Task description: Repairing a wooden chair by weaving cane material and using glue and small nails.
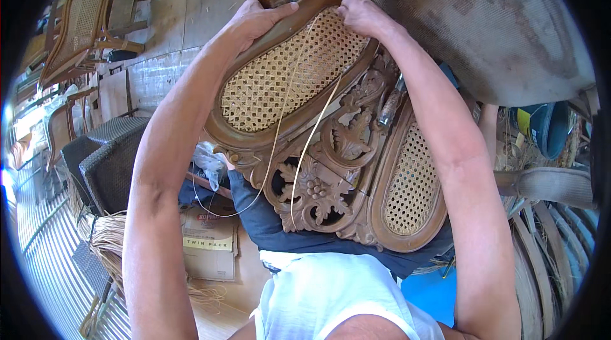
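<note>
A carved brown wooden chair back (299, 190) lies across my lap, with leaf and fruit carving between its cane panels. My left hand (259, 20) grips the far rim of the larger woven cane panel (273, 85), thumb over the wood and most fingers hidden. At that panel's far right end, my right hand (364, 17) is closed with fingertips against the weave; whatever they pinch is too small to make out. Two loose pale cane strands (313, 132) trail over the panel and carving toward me. On the right sits a smaller woven cane panel (408, 181).
A tool with a clear handle (389, 108) rests on the carving. A large grey-brown rounded surface (471, 15) rises at the far right, near a blue container (551, 130). Left are a cane chair (83, 22), a cane bundle (105, 238) and a cardboard piece (209, 244).
</note>
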Demonstrator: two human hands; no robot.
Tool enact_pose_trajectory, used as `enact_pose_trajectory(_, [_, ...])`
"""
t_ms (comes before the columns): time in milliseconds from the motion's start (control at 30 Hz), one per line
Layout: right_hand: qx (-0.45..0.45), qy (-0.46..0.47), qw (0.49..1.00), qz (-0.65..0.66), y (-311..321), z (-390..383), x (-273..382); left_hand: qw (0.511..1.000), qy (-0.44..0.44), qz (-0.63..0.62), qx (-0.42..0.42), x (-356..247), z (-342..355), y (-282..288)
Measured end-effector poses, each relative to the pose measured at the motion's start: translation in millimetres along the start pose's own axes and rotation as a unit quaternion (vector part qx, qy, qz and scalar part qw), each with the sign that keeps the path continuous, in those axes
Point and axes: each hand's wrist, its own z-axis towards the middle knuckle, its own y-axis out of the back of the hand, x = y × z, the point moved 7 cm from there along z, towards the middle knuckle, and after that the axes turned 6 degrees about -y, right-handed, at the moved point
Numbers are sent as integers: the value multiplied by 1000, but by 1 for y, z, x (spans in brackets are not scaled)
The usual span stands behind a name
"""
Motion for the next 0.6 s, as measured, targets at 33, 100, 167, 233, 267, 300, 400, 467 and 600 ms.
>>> enact_pose_trajectory(33, [-44,-18,997,58,5,-6,-8,1000,4,-7,2,-3,-5,0])
enact_pose_trajectory(100, [-81,-18,991,107,6,-16,-18,1000,10,-14,4,-8,-11,-3])
enact_pose_trajectory(167, [-117,7,988,97,8,-17,-20,1000,9,-5,-5,-9,-12,-1])
enact_pose_trajectory(233, [-153,32,984,87,11,-15,-18,1000,1,-13,-3,-9,-12,-1])
enact_pose_trajectory(267, [-154,43,984,77,12,-11,-15,1000,-7,-22,-2,-10,-12,-2])
enact_pose_trajectory(300, [-154,54,984,66,12,-8,-12,1000,-6,-21,-2,-9,-12,-2])
enact_pose_trajectory(400, [-145,84,985,44,5,0,-17,1000,6,-22,-2,-16,-13,-8])
enact_pose_trajectory(467, [-135,81,986,57,5,3,-14,1000,13,-17,-16,-16,-16,-5])
enact_pose_trajectory(600, [-81,44,995,31,8,5,-7,999,21,-35,3,-9,-15,-3])
